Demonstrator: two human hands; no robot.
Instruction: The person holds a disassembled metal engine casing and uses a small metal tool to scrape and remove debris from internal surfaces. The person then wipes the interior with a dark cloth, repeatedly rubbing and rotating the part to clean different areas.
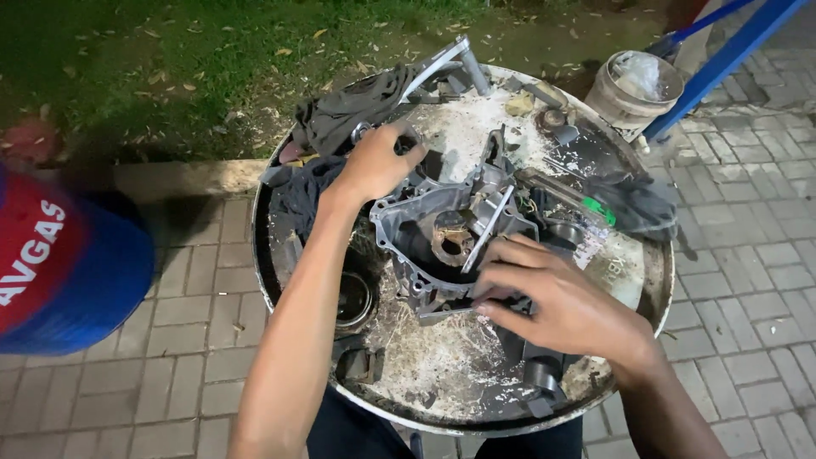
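Right hand [565, 302] covers engine casing [442, 234] edge (fingertips hidden).

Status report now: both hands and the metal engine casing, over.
Left hand grips casing's far edge. Right hand presses near edge. Grey engine casing on round drum top. Dark rags alongside.

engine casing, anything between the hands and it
Nothing visible does. The right hand already rests its fingers on the near edge of the grey engine casing, and the left hand lies at its far left corner, beside the dark rag on the drum top.
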